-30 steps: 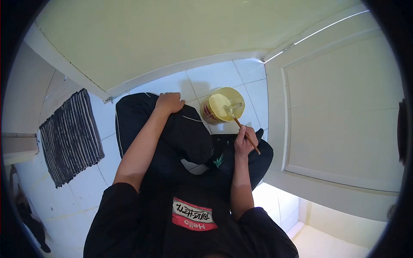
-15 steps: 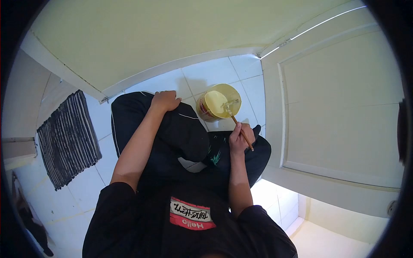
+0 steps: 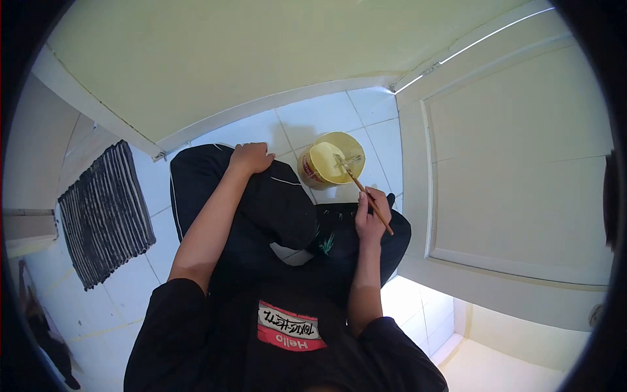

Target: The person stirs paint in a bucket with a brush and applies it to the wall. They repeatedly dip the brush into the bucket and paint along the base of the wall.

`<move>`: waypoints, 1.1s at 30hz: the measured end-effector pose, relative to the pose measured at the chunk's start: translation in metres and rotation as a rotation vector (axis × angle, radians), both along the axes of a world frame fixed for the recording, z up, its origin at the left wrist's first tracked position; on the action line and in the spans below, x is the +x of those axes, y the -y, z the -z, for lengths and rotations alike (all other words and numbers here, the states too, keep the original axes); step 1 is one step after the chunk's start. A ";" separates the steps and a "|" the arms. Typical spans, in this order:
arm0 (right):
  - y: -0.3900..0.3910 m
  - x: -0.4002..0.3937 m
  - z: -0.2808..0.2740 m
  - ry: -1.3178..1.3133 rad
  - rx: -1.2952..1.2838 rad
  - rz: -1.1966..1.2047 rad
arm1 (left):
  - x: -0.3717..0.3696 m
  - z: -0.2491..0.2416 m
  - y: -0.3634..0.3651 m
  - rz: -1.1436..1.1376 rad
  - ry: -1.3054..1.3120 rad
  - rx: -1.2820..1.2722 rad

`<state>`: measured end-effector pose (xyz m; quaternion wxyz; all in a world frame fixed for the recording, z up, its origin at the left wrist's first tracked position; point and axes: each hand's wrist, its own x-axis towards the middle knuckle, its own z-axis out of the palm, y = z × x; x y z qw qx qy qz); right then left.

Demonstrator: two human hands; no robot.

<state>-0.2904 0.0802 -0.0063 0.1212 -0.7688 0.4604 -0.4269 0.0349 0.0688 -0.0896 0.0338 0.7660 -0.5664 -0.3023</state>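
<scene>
Head view: the right hand (image 3: 372, 212) grasped the brush (image 3: 353, 176) by its handle (image 3: 383, 219), probably keeping its fingers (image 3: 377, 193) clear of paint (image 3: 324, 159) in the bucket (image 3: 306, 174) just beyond them; the left hand (image 3: 251, 159) rested on a knee (image 3: 196, 166), its grip too hidden to tell.

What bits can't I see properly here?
All in the head view:
Label on the bucket: words too small.
Brush: bristle tips too small to tell whether they touch the paint.
Left hand: its back hides the palm.
Brown thing, far right: cut off by the dark lens rim.
</scene>
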 end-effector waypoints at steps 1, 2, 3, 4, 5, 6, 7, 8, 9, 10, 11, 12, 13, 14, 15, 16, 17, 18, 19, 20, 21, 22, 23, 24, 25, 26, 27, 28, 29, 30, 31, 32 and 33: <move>-0.001 -0.002 -0.009 -0.044 0.018 -0.002 | 0.000 -0.001 0.000 0.001 0.003 0.004; -0.001 -0.004 -0.017 -0.065 0.018 -0.010 | -0.001 -0.003 0.000 0.005 0.004 0.008; -0.001 -0.007 -0.024 -0.087 0.017 -0.016 | -0.002 -0.003 0.001 0.006 0.004 0.006; -0.002 -0.009 -0.030 -0.110 0.016 -0.022 | -0.002 -0.003 0.000 0.009 0.004 0.003; -0.004 -0.009 -0.035 -0.109 0.015 -0.024 | -0.002 -0.003 0.001 0.010 0.003 -0.001; -0.005 -0.008 -0.040 -0.108 0.013 -0.029 | -0.002 -0.003 0.001 0.015 0.006 -0.004; -0.006 -0.008 -0.042 -0.106 0.012 -0.035 | -0.002 -0.002 0.001 0.019 0.009 -0.007; -0.007 -0.007 -0.044 -0.123 0.011 -0.032 | -0.002 -0.002 0.001 0.020 0.013 -0.008; -0.008 -0.006 -0.045 -0.138 0.009 -0.032 | -0.003 -0.002 0.000 0.023 0.012 -0.008; -0.008 -0.005 -0.046 -0.152 0.007 -0.035 | -0.002 -0.002 0.000 0.024 0.011 -0.007; -0.008 -0.004 -0.045 -0.152 0.003 -0.035 | -0.001 -0.002 -0.001 0.021 0.011 -0.006; -0.007 -0.005 -0.043 -0.151 -0.001 -0.036 | -0.001 -0.003 -0.003 0.020 0.003 -0.003; -0.008 -0.004 -0.042 -0.149 -0.005 -0.036 | -0.001 -0.005 -0.003 0.020 -0.004 0.000; -0.008 -0.003 -0.041 -0.147 0.005 -0.027 | -0.001 -0.007 -0.004 0.021 -0.011 0.001; -0.010 -0.001 -0.041 -0.145 0.014 -0.015 | -0.001 -0.008 -0.004 0.022 -0.005 0.003; -0.010 0.000 -0.041 -0.143 0.022 -0.003 | -0.001 -0.009 -0.004 0.023 -0.001 0.003; -0.011 0.001 -0.042 -0.142 0.052 0.018 | -0.002 -0.010 -0.004 0.026 0.003 0.003; -0.013 0.002 -0.044 -0.141 0.084 0.039 | -0.002 -0.011 -0.004 0.027 0.004 0.006; -0.014 0.003 -0.044 -0.139 0.116 0.060 | -0.002 -0.011 -0.004 0.029 0.006 0.009; -0.013 0.003 -0.043 -0.114 0.102 0.062 | -0.002 -0.012 -0.004 0.030 0.007 0.012; -0.012 0.002 -0.040 -0.088 0.089 0.063 | -0.002 -0.011 -0.004 0.030 0.006 0.013; -0.011 0.002 -0.038 -0.062 0.076 0.066 | -0.002 -0.011 -0.004 0.031 0.005 0.013; -0.011 0.001 -0.038 -0.037 0.069 0.072 | -0.002 -0.011 -0.004 0.032 0.003 0.014; -0.011 0.000 -0.037 -0.012 0.062 0.077 | -0.002 -0.012 -0.004 0.031 0.003 0.013; -0.011 -0.001 -0.037 0.013 0.055 0.082 | -0.002 -0.013 -0.004 0.029 0.002 0.013; -0.011 -0.002 -0.039 -0.009 0.017 0.052 | -0.002 -0.014 -0.004 0.028 0.001 0.014; -0.011 -0.003 -0.042 -0.031 -0.021 0.022 | -0.002 -0.013 -0.004 0.023 0.000 0.012; -0.011 -0.004 -0.046 -0.053 -0.058 -0.007 | -0.002 -0.013 -0.004 0.019 -0.002 0.010; -0.012 -0.005 -0.049 -0.062 -0.057 -0.023 | -0.002 -0.012 -0.004 0.015 -0.003 0.009; -0.013 -0.005 -0.052 -0.071 -0.056 -0.039 | -0.002 -0.012 -0.004 0.016 -0.002 0.007; -0.013 -0.005 -0.054 -0.079 -0.055 -0.055 | -0.002 -0.011 -0.004 0.016 0.000 0.006; -0.014 -0.006 -0.055 -0.077 -0.054 -0.065 | -0.003 -0.011 -0.004 0.017 0.002 0.005; -0.015 -0.006 -0.055 -0.074 -0.053 -0.075 | -0.003 -0.011 -0.004 0.015 -0.001 0.008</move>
